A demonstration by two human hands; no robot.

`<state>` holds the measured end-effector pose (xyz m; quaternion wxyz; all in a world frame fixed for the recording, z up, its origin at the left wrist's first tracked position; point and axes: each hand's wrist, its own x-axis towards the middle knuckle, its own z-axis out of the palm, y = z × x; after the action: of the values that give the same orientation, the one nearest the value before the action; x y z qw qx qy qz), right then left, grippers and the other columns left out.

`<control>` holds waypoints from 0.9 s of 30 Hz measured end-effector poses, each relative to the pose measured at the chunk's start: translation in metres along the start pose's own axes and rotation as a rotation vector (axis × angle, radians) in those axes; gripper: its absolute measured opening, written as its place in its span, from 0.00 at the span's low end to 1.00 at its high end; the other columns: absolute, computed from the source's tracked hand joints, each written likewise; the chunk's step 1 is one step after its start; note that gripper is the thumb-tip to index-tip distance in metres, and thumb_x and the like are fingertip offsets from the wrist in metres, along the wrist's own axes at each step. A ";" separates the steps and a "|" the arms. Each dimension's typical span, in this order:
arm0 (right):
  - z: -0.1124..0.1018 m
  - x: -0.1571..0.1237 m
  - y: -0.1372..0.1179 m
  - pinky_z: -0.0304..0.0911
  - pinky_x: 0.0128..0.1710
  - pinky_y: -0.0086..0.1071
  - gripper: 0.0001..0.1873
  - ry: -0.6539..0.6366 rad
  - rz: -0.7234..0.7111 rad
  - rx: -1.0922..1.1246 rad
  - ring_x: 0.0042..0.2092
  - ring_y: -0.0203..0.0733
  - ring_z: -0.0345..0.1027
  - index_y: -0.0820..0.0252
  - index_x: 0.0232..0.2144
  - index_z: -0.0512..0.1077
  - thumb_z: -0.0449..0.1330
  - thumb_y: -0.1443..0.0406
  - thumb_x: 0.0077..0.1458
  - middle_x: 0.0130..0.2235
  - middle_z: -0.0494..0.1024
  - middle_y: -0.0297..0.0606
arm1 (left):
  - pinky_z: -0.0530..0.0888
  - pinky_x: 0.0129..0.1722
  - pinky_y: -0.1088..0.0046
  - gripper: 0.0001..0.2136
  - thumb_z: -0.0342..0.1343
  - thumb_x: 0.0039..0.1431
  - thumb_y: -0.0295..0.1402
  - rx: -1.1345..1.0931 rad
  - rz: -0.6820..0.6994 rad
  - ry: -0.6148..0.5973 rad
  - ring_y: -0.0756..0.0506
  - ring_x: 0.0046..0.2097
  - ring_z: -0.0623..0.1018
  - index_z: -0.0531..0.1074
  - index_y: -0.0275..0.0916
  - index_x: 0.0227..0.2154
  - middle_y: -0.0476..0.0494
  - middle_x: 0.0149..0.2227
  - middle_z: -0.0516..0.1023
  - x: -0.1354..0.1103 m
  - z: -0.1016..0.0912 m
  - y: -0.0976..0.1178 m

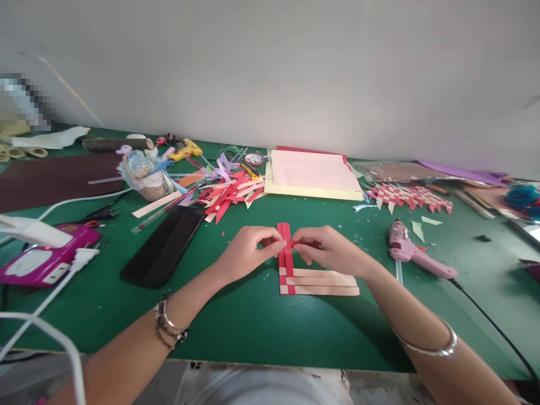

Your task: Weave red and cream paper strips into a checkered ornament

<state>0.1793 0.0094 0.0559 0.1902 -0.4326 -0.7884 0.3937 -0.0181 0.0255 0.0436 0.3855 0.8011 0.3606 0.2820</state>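
Left hand (257,250) and right hand (327,250) pinch red strips (289,263); the six-o'clock corner (288,284) is woven, pale strips (324,282) (toward three) mostly not.

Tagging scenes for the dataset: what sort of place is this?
Likely a craft workspace: a pink glue gun, a pile of cut strips and partly woven red and cream strips lie on a green tabletop.

On a green tabletop (253,332), a black oblong object (164,247) lies at left, near a magenta power strip (53,261) with a white plug (85,257). Farther back sits a yellow glue gun (185,151); at right, a pink glue gun (422,257) trails a black cord (491,318). A purple sheet (459,172) lies near the wall (270,73).
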 end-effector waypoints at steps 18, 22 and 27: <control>-0.038 -0.026 0.022 0.63 0.32 0.31 0.16 0.300 0.049 0.252 0.30 0.33 0.63 0.57 0.43 0.64 0.55 0.59 0.52 0.34 0.70 0.36 | 0.68 0.24 0.79 0.10 0.51 0.56 0.37 -0.349 -0.146 -0.091 0.54 0.21 0.69 0.69 0.36 0.26 0.49 0.23 0.74 0.000 0.002 0.001; -0.030 -0.033 0.016 0.61 0.46 0.38 0.25 0.494 -0.082 -0.054 0.49 0.44 0.61 0.52 0.53 0.55 0.53 0.59 0.53 0.48 0.65 0.43 | 0.68 0.22 0.79 0.10 0.50 0.56 0.37 -0.365 -0.206 -0.063 0.54 0.20 0.69 0.69 0.35 0.26 0.48 0.23 0.75 0.001 0.008 -0.001; -0.017 -0.042 0.002 0.37 0.57 0.55 0.25 0.390 -0.177 -0.740 0.61 0.55 0.41 0.47 0.53 0.58 0.56 0.62 0.52 0.60 0.51 0.43 | 0.67 0.23 0.80 0.10 0.51 0.56 0.37 -0.346 -0.219 -0.104 0.54 0.21 0.69 0.68 0.36 0.25 0.50 0.21 0.73 0.000 0.010 0.001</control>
<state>0.2140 -0.0175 0.0666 0.2009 -0.4690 -0.8598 -0.0227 -0.0103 0.0209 0.0388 0.5638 0.6925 0.3712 0.2546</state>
